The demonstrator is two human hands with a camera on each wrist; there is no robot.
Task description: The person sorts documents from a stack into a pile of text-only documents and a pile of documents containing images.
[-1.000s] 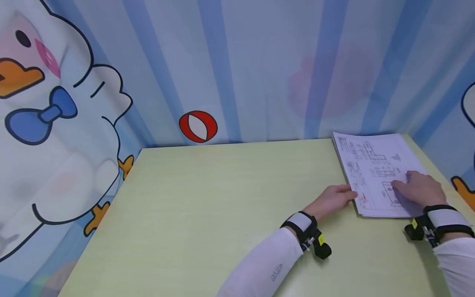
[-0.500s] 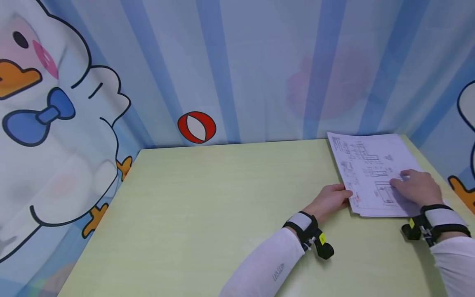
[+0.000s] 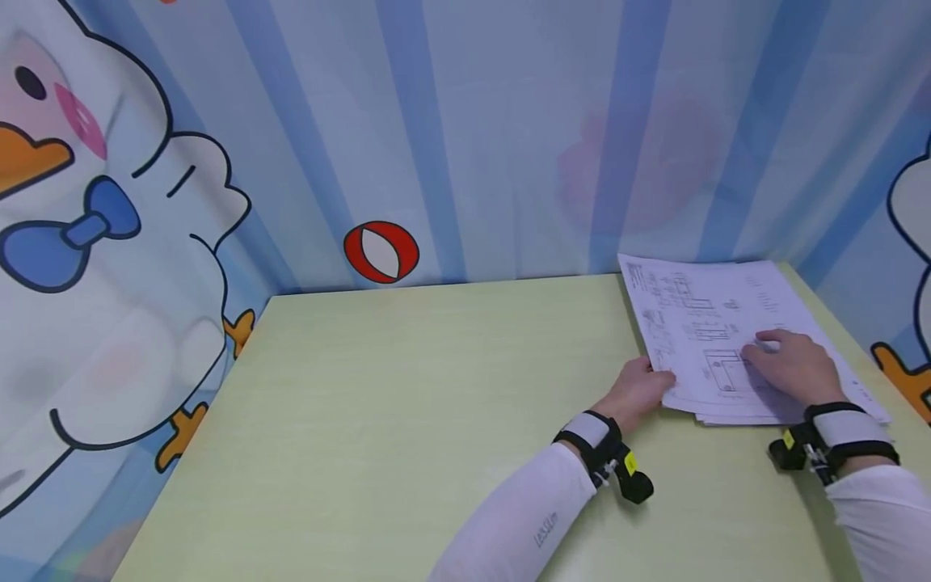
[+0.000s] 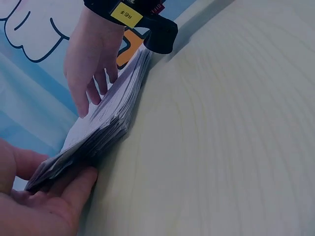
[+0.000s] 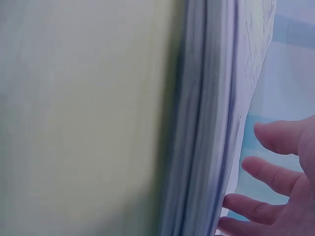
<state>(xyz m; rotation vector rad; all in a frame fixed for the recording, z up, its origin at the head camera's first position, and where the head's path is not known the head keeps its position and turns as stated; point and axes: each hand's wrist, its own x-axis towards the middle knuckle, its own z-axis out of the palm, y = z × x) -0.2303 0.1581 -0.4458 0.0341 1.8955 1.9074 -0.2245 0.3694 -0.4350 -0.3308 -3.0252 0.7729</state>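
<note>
A thick stack of white printed papers [image 3: 691,323] with line drawings lies on the table at the far right in the head view. My left hand [image 3: 633,394] pinches the upper sheets at their near left corner, thumb on top and fingers underneath. In the left wrist view, the sheets' edges [image 4: 106,135] lift off the tabletop at that corner. My right hand [image 3: 794,368] is over the right part of the stack, fingers loosely bent. The right wrist view shows its fingers [image 5: 268,177] spread beside the top sheet, gripping nothing; whether they touch it I cannot tell.
The pale wooden table [image 3: 436,404] stretches left and toward me. A blue striped curtain [image 3: 494,145] with cartoon ducks and a printed red ball [image 3: 381,252] hangs along its back and sides. Each wrist carries a strapped camera [image 3: 633,481].
The upper sheets have slid left with my left hand, so lower sheets show at the near edge. My right hand has moved slightly left too. The head view has shifted a little.
</note>
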